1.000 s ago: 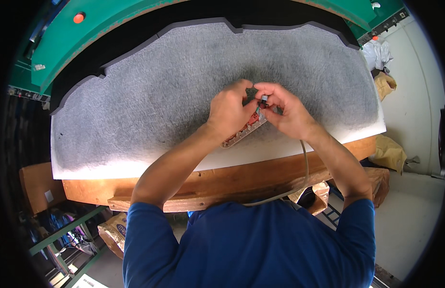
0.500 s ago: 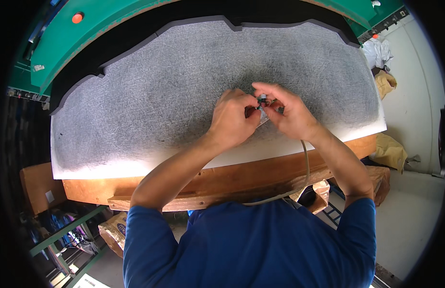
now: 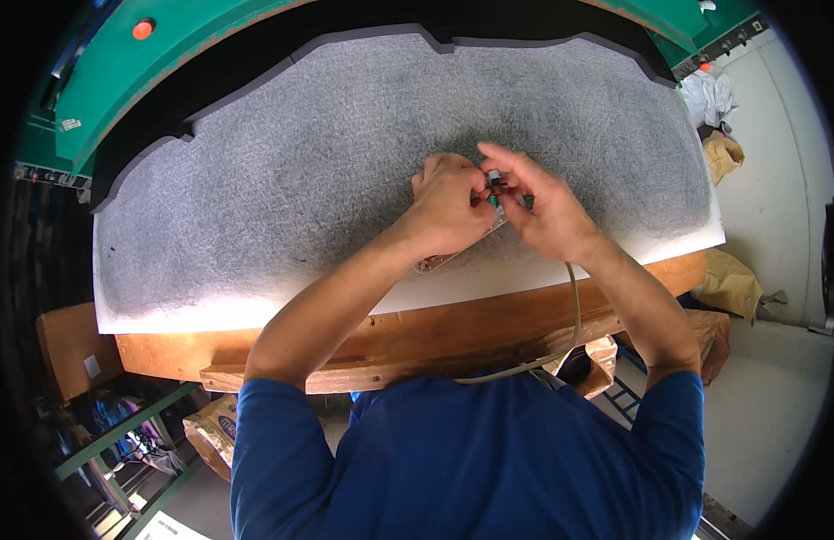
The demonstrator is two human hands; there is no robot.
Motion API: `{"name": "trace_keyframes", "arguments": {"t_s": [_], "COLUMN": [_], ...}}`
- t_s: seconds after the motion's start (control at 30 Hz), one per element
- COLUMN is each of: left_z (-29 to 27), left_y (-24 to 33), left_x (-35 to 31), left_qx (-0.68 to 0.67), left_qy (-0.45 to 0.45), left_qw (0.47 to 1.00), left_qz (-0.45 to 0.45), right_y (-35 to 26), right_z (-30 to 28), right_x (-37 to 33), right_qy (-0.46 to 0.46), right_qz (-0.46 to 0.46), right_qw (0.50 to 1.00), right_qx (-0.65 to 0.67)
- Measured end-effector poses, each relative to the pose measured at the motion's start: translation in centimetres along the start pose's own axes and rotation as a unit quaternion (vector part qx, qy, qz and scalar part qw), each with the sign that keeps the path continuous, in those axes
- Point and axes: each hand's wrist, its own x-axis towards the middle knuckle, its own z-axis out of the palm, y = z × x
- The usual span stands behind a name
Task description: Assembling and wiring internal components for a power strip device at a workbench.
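Just right of the centre of the frame, the right hand (image 3: 554, 211) has its fingers closed around a small grey-and-black piece with a rounded grey end (image 3: 494, 177). The left hand (image 3: 448, 207) is just beside it, fingers curled toward the piece; whether they grip anything cannot be told. A long, pale, narrow strip with rounded ends (image 3: 432, 263) slants beneath the left hand, mostly hidden. It is above the mottled grey-and-white table (image 3: 282, 180) with a brown wooden front edge. A thin beige cable (image 3: 576, 310) curves below the right forearm, toward the lower centre.
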Motion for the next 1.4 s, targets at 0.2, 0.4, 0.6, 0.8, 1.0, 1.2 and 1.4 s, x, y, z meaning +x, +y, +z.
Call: {"name": "trace_keyframes", "arguments": {"t_s": [0.2, 0.4, 0.6, 0.8, 1.0, 1.2, 1.4], "left_z": [0.3, 0.2, 0.6, 1.0, 0.5, 0.1, 0.0], "left_y": [-0.5, -0.1, 1.5, 0.2, 0.3, -0.9, 0.1], "left_x": [-0.6, -1.5, -2.6, -2.2, -2.3, -1.0, -0.4], "left_qx": [0.010, 0.016, 0.140, 0.147, 0.074, -0.023, 0.056], "left_qy": [0.040, 0.138, 0.218, 0.252, 0.232, 0.166, 0.140], "left_qw": [0.998, 0.985, 0.938, 0.909, 0.938, 0.982, 0.988], "left_qz": [0.044, 0.102, 0.232, 0.297, 0.245, 0.091, 0.018], "right_y": [-0.1, -0.1, 0.7, 0.3, 1.3, 1.3, 1.9], "right_z": [-0.6, -1.1, -1.1, -1.0, -1.0, -0.4, -0.1], "right_x": [0.2, 0.6, 0.4, 0.7, 0.4, 0.4, -0.1], "right_qy": [-0.030, -0.045, -0.037, -0.042, -0.053, -0.037, -0.018], "right_qz": [0.119, 0.167, 0.178, 0.183, 0.164, 0.158, 0.122], "right_qw": [0.984, 0.964, 0.958, 0.969, 0.969, 0.961, 0.966], "right_qx": [0.133, 0.200, 0.222, 0.162, 0.176, 0.224, 0.229]}}
